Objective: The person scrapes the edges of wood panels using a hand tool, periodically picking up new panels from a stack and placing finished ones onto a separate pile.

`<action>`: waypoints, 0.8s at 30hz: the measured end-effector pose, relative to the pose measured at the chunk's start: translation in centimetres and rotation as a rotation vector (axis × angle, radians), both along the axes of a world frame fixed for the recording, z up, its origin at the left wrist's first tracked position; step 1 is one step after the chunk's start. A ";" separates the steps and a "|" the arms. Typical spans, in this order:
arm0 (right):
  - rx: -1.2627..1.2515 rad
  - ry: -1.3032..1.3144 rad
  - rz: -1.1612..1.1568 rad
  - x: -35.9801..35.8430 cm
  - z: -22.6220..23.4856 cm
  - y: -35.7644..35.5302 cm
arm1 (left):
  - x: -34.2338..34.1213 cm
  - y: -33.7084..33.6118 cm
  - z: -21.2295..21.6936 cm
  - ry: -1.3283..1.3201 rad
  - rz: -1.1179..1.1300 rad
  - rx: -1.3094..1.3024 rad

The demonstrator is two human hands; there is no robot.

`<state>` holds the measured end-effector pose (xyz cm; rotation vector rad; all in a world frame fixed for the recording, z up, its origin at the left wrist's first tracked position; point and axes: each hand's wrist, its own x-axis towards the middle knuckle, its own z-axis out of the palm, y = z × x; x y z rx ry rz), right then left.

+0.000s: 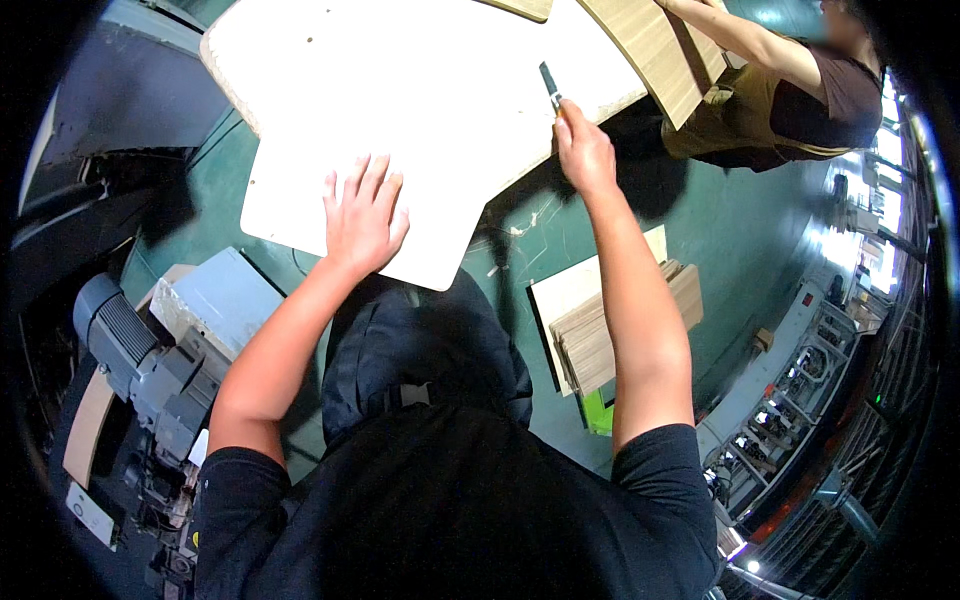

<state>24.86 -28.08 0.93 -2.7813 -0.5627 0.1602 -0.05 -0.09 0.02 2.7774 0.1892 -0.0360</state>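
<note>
My left hand (pixel 362 222) lies flat with spread fingers on a white board (pixel 400 240), near its front edge. My right hand (pixel 586 152) is closed round the handle of what looks like a utility knife (pixel 546 80). A dark, flat blade with a silvery collar points up and away over the white surface; a bit of yellow shows at the grip, and the rest of the handle is hidden in my fingers. Whether the blade touches the surface, I cannot tell.
At the far right a co-worker (pixel 790 100) handles a wood-grain panel (pixel 640 50). Stacked wooden boards (pixel 590 340) stand low by my right forearm. A grey motor (pixel 118 320) and machinery are at left. A long machine frame (pixel 790 390) runs along the right.
</note>
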 end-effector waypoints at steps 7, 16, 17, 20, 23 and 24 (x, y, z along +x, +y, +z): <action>0.236 -0.043 0.025 -4.6 1.7 -1.0 | 0.2 0.1 0.2 0.010 0.015 0.001; 0.417 0.252 -0.500 -26.0 -4.3 -9.6 | 0.1 -0.4 0.1 -0.007 0.027 0.026; 0.346 0.380 -0.631 -29.0 -5.8 -11.6 | 0.2 -0.5 0.0 -0.023 0.024 0.032; -0.011 0.814 -0.792 -37.8 -10.6 -18.5 | 0.5 -0.6 0.5 0.063 0.035 0.007; -0.050 1.061 -0.934 -45.2 -13.5 -24.8 | 2.5 -2.5 2.2 0.104 0.067 -0.037; -0.112 0.964 -0.882 -48.8 -17.8 -28.6 | 3.3 -3.3 2.1 0.074 0.045 -0.085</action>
